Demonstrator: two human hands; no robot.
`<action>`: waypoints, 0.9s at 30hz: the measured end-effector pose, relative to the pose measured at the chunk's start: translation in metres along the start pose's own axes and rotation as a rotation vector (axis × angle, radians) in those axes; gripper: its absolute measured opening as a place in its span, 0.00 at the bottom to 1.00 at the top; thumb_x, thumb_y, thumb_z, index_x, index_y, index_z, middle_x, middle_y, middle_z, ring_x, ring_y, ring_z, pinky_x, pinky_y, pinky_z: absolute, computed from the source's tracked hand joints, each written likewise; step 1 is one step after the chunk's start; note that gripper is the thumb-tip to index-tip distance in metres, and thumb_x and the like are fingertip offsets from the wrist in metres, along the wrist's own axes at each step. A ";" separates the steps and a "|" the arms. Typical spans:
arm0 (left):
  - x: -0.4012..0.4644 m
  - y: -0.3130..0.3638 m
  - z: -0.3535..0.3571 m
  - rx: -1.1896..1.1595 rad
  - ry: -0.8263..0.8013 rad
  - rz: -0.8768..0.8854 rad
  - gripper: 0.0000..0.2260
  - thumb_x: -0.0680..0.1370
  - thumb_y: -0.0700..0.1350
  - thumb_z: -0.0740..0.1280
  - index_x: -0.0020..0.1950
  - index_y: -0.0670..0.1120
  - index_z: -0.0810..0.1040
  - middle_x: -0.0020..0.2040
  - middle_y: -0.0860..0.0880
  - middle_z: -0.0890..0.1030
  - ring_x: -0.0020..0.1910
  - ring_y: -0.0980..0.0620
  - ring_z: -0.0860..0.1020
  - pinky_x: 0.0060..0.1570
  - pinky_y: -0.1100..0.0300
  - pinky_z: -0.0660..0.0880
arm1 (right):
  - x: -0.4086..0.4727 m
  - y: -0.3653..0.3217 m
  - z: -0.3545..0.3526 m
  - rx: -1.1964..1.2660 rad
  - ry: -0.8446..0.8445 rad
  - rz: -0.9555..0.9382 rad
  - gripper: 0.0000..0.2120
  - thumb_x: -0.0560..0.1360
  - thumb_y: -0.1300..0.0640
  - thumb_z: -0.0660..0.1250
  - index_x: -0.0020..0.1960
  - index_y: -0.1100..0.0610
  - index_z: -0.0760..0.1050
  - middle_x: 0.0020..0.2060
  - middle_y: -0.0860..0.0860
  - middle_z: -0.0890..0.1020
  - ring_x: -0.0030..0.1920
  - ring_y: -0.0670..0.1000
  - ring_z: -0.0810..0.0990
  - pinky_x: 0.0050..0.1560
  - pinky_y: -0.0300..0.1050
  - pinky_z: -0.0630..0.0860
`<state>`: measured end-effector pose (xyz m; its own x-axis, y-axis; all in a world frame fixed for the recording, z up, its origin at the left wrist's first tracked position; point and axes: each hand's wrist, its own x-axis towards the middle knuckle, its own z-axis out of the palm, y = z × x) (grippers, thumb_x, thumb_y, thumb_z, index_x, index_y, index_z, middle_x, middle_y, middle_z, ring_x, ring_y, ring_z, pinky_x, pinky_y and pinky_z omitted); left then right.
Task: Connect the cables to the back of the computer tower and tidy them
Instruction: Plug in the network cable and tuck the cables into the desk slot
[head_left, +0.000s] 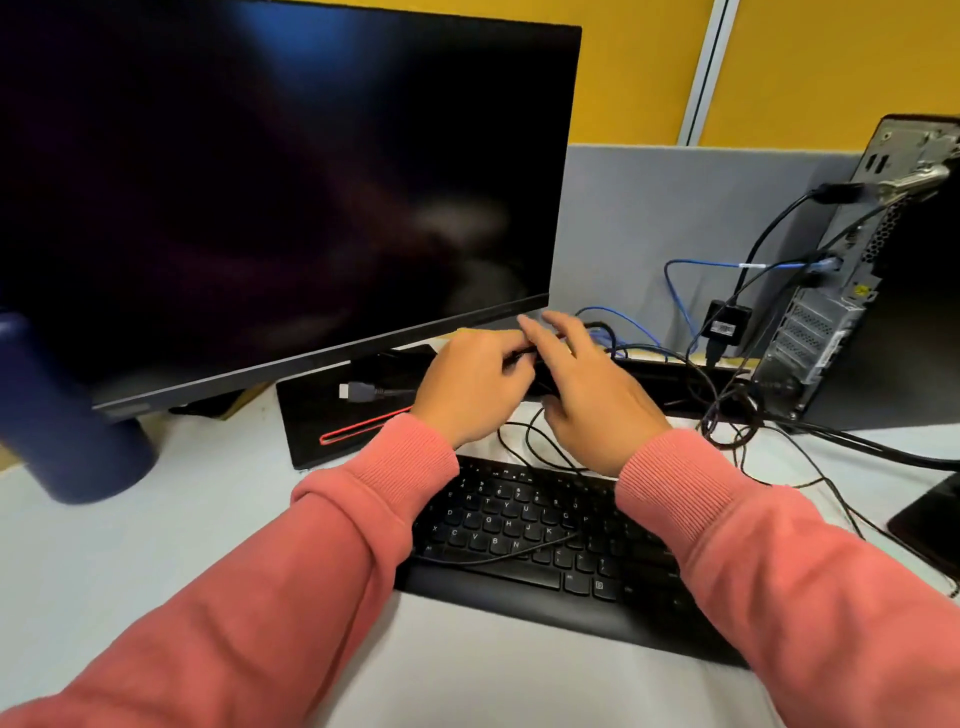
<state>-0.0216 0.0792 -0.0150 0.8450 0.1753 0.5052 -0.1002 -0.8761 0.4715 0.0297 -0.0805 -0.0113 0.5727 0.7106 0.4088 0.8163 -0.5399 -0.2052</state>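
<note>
pink sleeves (322, 525) lead to left hand (470, 384) fingers (511, 345) pinching a black cable (527, 356).

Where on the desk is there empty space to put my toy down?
The desk is bare at the front left, between the blue bottle and the keyboard. It is crowded on the right: tangled cables lie between the keyboard and the tower, where both hands work.

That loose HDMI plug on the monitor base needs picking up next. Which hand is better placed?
Probably the left hand: it sits just right of the HDMI plug, beside its cable. The right hand is farther off, toward the tower.
</note>
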 end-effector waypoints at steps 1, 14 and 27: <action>0.000 0.004 -0.004 -0.017 0.011 0.038 0.09 0.78 0.49 0.63 0.49 0.51 0.83 0.38 0.53 0.83 0.38 0.53 0.79 0.42 0.52 0.77 | 0.006 0.000 0.003 -0.015 -0.006 -0.002 0.28 0.78 0.60 0.65 0.75 0.50 0.62 0.67 0.49 0.67 0.61 0.56 0.75 0.54 0.54 0.77; -0.016 0.000 -0.038 0.321 -0.068 0.326 0.11 0.83 0.55 0.63 0.45 0.53 0.76 0.39 0.57 0.75 0.42 0.51 0.77 0.47 0.49 0.73 | -0.020 0.089 -0.031 -0.157 0.037 0.309 0.13 0.82 0.51 0.58 0.52 0.58 0.76 0.51 0.54 0.71 0.55 0.62 0.72 0.57 0.57 0.72; 0.067 0.146 -0.102 -0.754 0.246 0.385 0.04 0.79 0.38 0.71 0.50 0.37 0.80 0.38 0.47 0.81 0.36 0.51 0.80 0.37 0.56 0.79 | 0.045 0.069 -0.179 0.030 0.237 0.332 0.16 0.85 0.51 0.56 0.51 0.58 0.79 0.44 0.57 0.84 0.44 0.55 0.84 0.47 0.49 0.79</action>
<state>-0.0332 0.0091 0.1618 0.5526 0.0968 0.8278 -0.7481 -0.3803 0.5438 0.0987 -0.1668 0.1520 0.7751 0.3746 0.5089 0.5940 -0.7066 -0.3846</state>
